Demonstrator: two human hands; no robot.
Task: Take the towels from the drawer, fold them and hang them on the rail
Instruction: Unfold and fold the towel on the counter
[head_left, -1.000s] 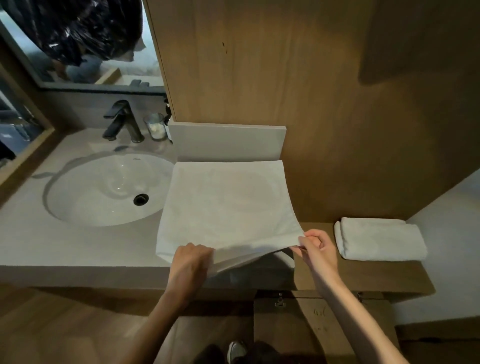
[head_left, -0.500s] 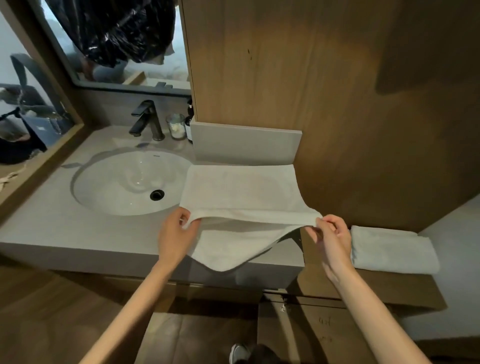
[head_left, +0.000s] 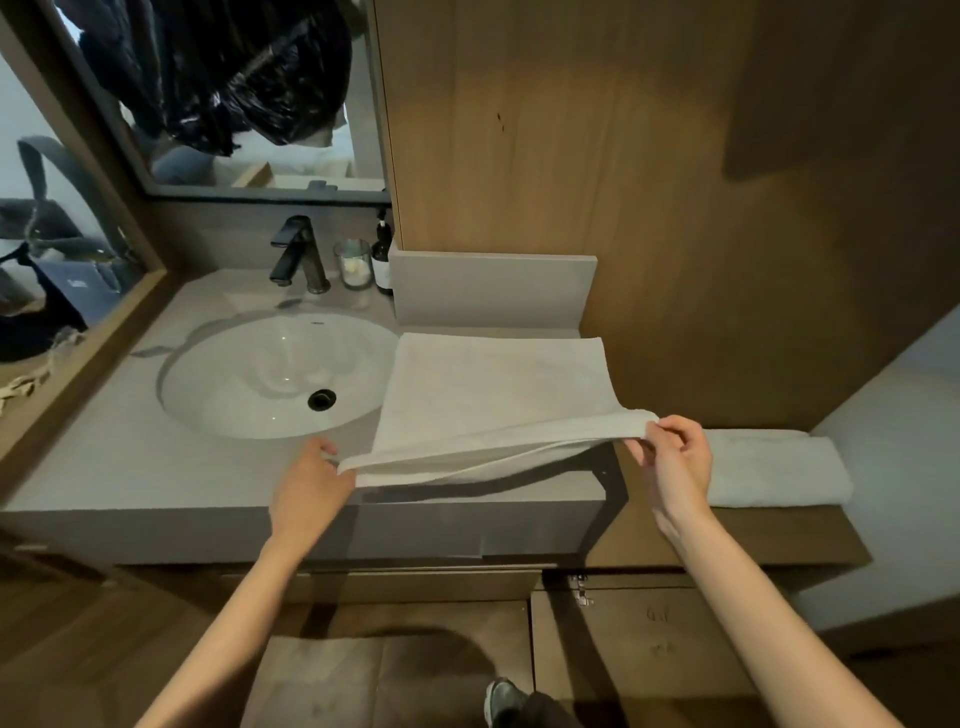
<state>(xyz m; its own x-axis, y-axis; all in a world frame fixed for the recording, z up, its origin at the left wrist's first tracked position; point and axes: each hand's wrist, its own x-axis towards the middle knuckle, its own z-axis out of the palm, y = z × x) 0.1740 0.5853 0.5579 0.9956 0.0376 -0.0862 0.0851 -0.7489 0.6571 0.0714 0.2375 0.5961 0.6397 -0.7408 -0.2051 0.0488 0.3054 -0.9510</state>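
Fingertips (head_left: 655, 427) of the right hand (head_left: 675, 462) are pinched on the towel (head_left: 493, 400) at its near right corner, while its near left corner is gripped by the left hand (head_left: 306, 486). The towel is spread on the counter (head_left: 130, 467) beside the sink (head_left: 270, 374), its near edge lifted; a folded towel (head_left: 779, 467) is laid on the shelf (head_left: 753, 535) at the right

Bare forearms, no sleeves; a grey shoe (head_left: 503, 701), possibly a sneaker, shows below.
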